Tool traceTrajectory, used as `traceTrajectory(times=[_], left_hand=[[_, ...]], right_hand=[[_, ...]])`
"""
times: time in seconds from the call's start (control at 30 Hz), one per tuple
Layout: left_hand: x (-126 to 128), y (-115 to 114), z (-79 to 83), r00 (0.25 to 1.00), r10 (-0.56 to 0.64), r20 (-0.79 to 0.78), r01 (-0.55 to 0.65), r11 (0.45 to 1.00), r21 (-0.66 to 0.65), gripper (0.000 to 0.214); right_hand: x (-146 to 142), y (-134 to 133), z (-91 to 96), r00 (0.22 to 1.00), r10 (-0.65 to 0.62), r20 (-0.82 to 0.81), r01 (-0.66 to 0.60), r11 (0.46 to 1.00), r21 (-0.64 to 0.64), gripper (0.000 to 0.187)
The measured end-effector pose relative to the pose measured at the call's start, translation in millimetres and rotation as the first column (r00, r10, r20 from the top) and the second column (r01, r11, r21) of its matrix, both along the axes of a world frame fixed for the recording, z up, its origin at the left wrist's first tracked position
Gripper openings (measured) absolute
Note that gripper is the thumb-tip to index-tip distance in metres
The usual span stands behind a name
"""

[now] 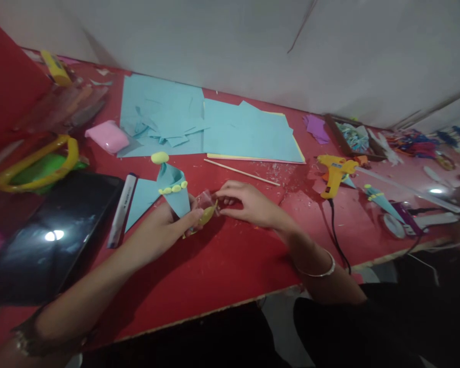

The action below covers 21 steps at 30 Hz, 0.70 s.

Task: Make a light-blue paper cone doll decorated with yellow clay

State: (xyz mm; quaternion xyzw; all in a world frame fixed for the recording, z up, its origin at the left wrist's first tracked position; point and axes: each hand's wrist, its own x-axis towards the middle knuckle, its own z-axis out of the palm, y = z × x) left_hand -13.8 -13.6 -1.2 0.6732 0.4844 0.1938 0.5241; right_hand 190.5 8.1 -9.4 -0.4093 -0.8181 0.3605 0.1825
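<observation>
My left hand (164,225) is closed around a light blue cone (176,199), rolled from a paper-like sheet. A row of small yellow balls rings its upper part, and a larger yellow ball (160,158) tops it. Beside my left thumb is a small clear plastic packet (205,199) with a soft yellow lump (207,215) in it. My right hand (245,202) has its thumb and fingers bent together at the packet's right edge. Their exact grip is blurred.
Blue sheets (249,128) and scraps lie behind my hands, with a thin stick (241,172) in front. A marker (121,210) and dark glossy panel (57,230) are left. To the right are a yellow glue gun (335,176) with its cord and another blue cone (383,202).
</observation>
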Motion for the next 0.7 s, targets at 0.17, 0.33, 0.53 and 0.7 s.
traceTrajectory(times=[0.17,0.33,0.53,0.7], left_hand=[[-0.8,0.0,-1.5,1.000,0.003,-0.012,-0.003,1.000,-0.005,0.030],[-0.2,-0.4,-2.3,1.000,0.007,-0.012,-0.008,0.999,-0.031,0.028],[1.4,0.8,0.2,0.999,-0.018,0.032,0.018,1.000,-0.013,0.030],[1.9,1.0,-1.0,0.999,-0.020,0.046,0.020,1.000,-0.008,0.031]], right_hand=[[-0.6,0.4,0.7,0.999,0.033,0.035,-0.035,0.998,0.059,0.016],[-0.7,1.4,-0.4,0.997,0.063,0.050,-0.065,0.997,0.047,0.014],[-3.2,1.6,-2.1,0.997,0.060,0.047,-0.063,0.996,0.058,0.010],[-5.1,1.1,-1.6,0.998,0.048,0.037,-0.050,0.997,0.055,0.009]])
